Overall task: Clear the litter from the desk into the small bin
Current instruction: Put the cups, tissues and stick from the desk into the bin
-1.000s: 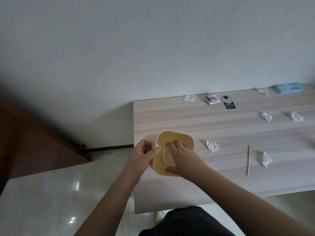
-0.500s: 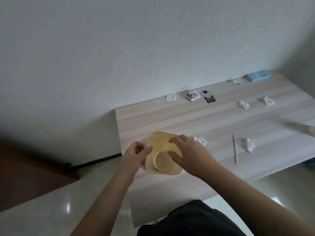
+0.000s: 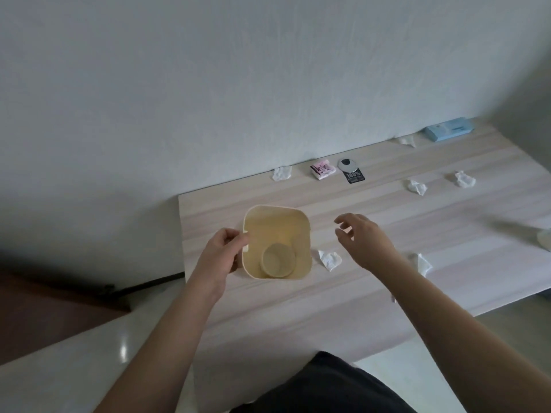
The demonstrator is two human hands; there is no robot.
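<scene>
The left hand (image 3: 222,255) grips the bin's (image 3: 304,234) rim. The right hand (image 3: 365,241) hovers beside it, fingers loose, above a tissue (image 3: 329,260).

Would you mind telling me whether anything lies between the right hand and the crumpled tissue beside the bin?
Nothing visible does. The right hand hovers open over bare desk, with the crumpled tissue just below-left of it, lying apart from the bin.

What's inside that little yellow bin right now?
Inside the small bin, one round paper cup sits near the front wall, mouth up. No crumpled tissues show in it. The left hand grips the rim. The floor beneath the cup is hidden.
</scene>
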